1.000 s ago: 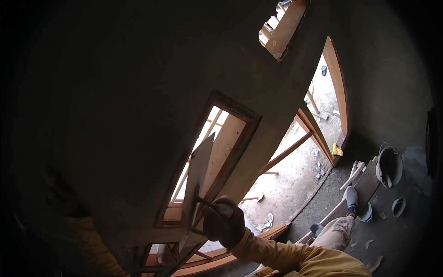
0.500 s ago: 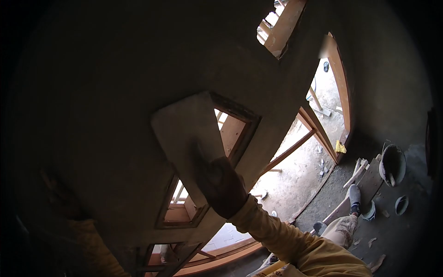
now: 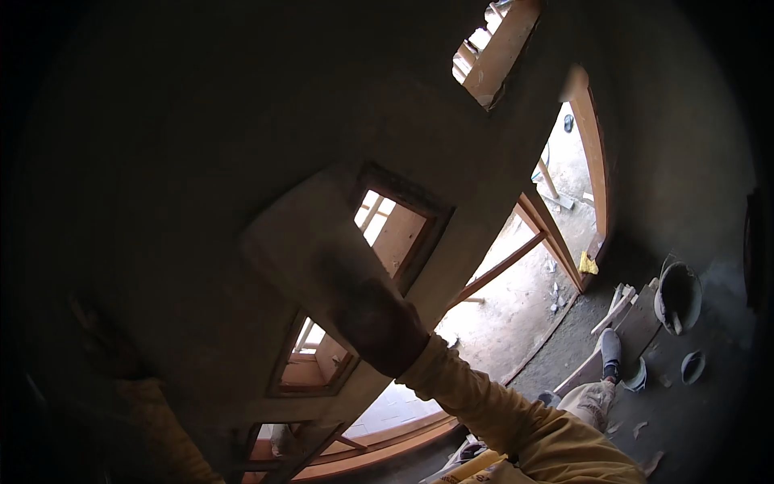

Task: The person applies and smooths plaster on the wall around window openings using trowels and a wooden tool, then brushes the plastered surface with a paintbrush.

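Wall (image 3: 193, 113): dark, grey surface, filling the left and centre. Wooden door frame (image 3: 593, 161): right of centre, far side, bright ground beyond. Window frame (image 3: 434, 238): centre, set in the wall, its middle portion crossed by the trowel. Trowel (image 3: 298, 226): broad flat blade, face on to the wall, blurred; contact cannot be confirmed. Right hand (image 3: 379, 321): closed on the trowel at its near end, grip detail obscured. Left hand (image 3: 109, 343): far left, beside the wall, in shadow; finger spread cannot be determined. Plank (image 3: 639, 321): on the floor, right. Bucket (image 3: 680, 292): just beside the plank. Small bowl (image 3: 692, 368): near the bucket. Yellow scrap (image 3: 588, 263): by the door frame's foot.
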{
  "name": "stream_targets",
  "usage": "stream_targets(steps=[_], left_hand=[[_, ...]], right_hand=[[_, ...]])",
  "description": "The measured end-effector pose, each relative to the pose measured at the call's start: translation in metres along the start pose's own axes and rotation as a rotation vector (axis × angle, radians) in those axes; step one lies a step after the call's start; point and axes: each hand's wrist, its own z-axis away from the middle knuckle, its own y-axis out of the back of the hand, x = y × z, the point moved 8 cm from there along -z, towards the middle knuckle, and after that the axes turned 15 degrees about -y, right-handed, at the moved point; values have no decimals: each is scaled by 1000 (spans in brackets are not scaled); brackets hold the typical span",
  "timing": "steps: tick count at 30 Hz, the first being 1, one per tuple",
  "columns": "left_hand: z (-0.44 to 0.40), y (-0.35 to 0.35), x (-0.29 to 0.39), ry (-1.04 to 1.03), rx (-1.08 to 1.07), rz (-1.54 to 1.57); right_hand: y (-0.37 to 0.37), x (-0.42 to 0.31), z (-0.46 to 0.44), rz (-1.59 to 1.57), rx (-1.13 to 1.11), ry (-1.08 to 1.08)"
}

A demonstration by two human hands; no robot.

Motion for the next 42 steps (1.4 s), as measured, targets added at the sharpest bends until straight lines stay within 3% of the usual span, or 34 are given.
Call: stream_targets(steps=[5, 7, 10, 13, 14, 16, 18, 19, 26, 27, 29, 31, 32, 34, 36, 40, 42], left_hand=[[7, -6, -7, 154, 38, 130], [12, -10, -16, 255, 71, 220], [21, -15, -31, 410, 129, 341], [31, -14, -36, 522, 166, 404], [33, -14, -39, 555, 177, 418], [37, -16, -41, 603, 179, 438], [36, -19, -43, 593, 111, 409], [40, -20, -42, 618, 179, 421], [15, -14, -47, 606, 177, 399], [7, -26, -63, 1125, -167, 388], [56, -36, -54, 1630, -543, 347], [54, -27, -47, 594, 203, 403], [54, -27, -46, 600, 198, 404], [50, -23, -45, 590, 118, 266], [94, -39, -52, 611, 100, 282], [61, -23, -52, 644, 133, 335], [55, -22, -50, 646, 140, 349]], right_hand=[[18, -8, 17, -93, -261, -192], [46, -26, 27, 388, -122, 244], [110, 5, 10, 197, -2, -189], [157, 26, -12, 450, 57, -75], [172, 30, -26, 440, 54, -143], [177, 17, -47, 889, -12, 293], [206, 31, -78, 587, 29, 25], [203, 16, -88, 721, 23, 197], [198, 10, -128, 709, -75, 276], [195, 13, -130, 728, -77, 244], [189, 9, -133, 753, -6, 260], [194, 5, -137, 734, 139, 223], [192, 1, -140, 738, 132, 225], [210, -8, -147, 731, 348, 115], [219, -6, -147, 737, 381, 138], [216, 4, -136, 569, 250, 181], [196, 9, -133, 629, 1, 206]])
